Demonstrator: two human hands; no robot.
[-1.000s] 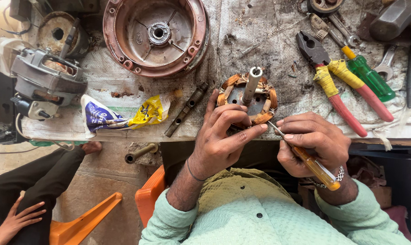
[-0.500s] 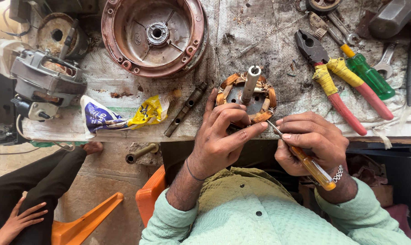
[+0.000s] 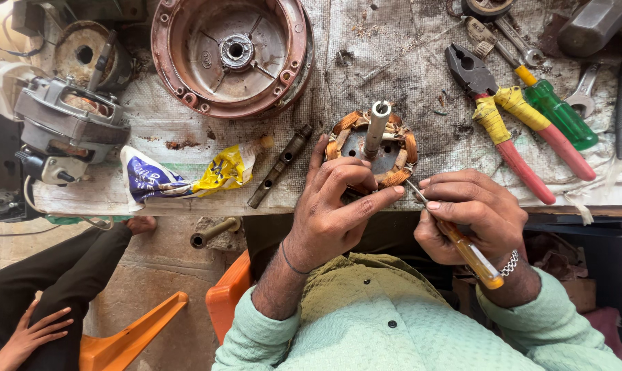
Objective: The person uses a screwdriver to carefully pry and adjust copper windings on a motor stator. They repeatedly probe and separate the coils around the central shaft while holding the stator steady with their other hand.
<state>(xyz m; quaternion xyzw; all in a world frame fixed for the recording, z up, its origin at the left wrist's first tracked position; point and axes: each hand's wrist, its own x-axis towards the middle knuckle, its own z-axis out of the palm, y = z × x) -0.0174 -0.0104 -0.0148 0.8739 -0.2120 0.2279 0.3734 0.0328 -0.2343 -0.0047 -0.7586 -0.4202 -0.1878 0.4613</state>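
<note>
Item: small motor stator [image 3: 373, 148] with copper windings and an upright shaft, resting at the near edge of the surface [image 3: 407, 55], centre.

Left hand [image 3: 335, 206]: fingers curled over the stator's near rim, steadying it, index finger stretched toward the right hand.

Right hand [image 3: 465, 216]: closed around a yellow-handled screwdriver [image 3: 462, 244], its thin tip touching the stator's near right edge.

Progress, as judged: motor already apart, its round reddish housing [image 3: 232, 51] lying far left of the stator; windings remain in place, and the work at them appears unfinished.

Nearby: red-and-yellow pliers [image 3: 503, 127] and green-handled screwdriver [image 3: 555, 113] to the right; crumpled blue-and-yellow wrapper [image 3: 180, 175] and grey motor body [image 3: 67, 130] to the left.
</note>
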